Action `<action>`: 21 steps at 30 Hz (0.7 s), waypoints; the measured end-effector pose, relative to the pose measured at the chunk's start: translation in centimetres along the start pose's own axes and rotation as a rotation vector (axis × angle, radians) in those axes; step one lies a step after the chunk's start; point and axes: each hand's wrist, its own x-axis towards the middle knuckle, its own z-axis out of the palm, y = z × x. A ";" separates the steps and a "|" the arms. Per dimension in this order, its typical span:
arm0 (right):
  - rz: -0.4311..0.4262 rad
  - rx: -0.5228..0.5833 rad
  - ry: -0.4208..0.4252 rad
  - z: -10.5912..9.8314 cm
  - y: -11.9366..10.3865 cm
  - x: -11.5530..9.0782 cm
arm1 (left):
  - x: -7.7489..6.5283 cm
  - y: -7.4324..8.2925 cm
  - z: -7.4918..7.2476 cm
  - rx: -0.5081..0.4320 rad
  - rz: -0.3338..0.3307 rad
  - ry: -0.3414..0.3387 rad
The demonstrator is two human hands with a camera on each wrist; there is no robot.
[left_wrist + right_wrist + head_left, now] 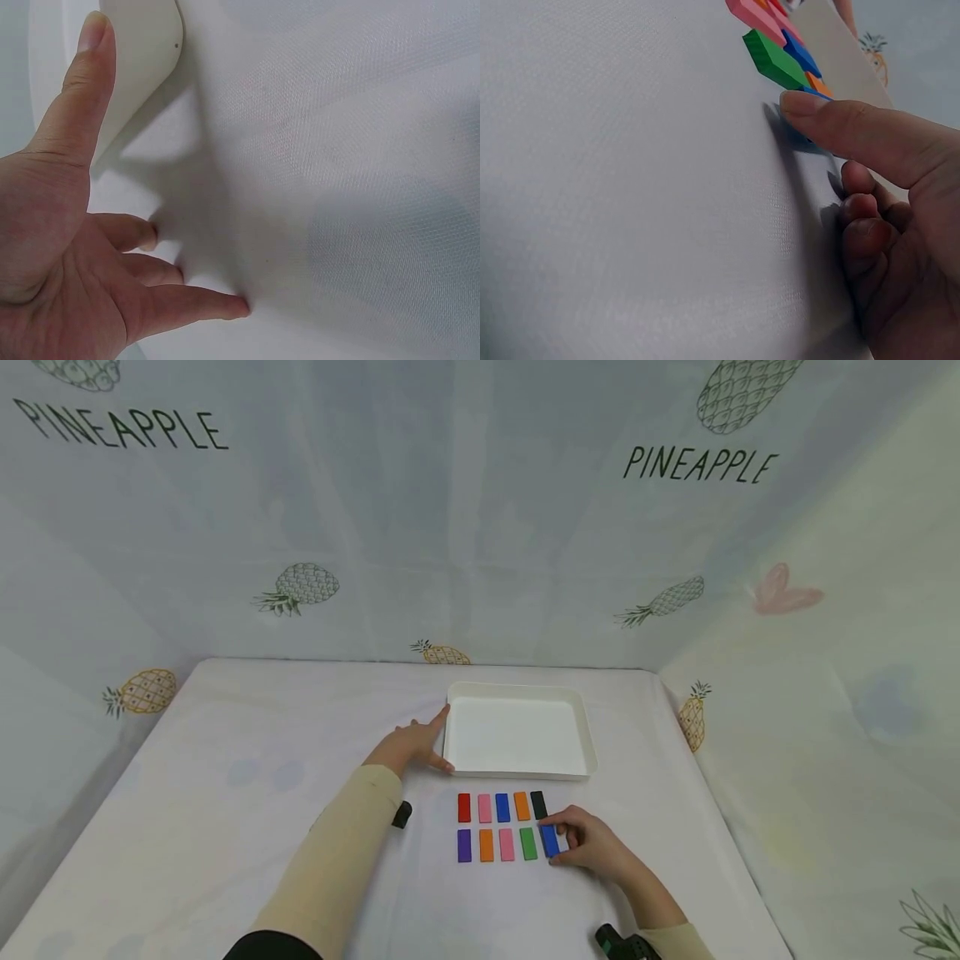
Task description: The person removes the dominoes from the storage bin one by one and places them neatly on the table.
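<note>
My right hand [588, 843] pinches a blue block [550, 841] between thumb and forefinger at the right end of the lower row; the other fingers curl beneath the palm. Left of it in that row are green [528, 843], pink [507, 845], orange [486, 845] and purple [464, 846] blocks. In the right wrist view the thumb covers most of the blue block. My left hand [414, 745] spreads along the left side of a white tray [525, 774], thumb at its near corner and forefinger along its edge.
An upper row holds red [464, 807], pink [484, 808], blue [502, 807], orange [522, 806] and black [538, 805] blocks, between the tray and the lower row. A white cloth [187, 827] covers the table; a pineapple-print curtain [480, 527] hangs behind it.
</note>
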 end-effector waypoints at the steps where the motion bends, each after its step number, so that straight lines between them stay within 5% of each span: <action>1: 0.001 -0.009 0.002 0.0 0.0 0.0 | -0.1 0.0 -0.1 -0.001 0.001 0.001; 21: 0.048 -0.077 0.007 0.3 -0.3 0.2 | -0.3 0.4 -0.3 -0.004 -0.036 -0.005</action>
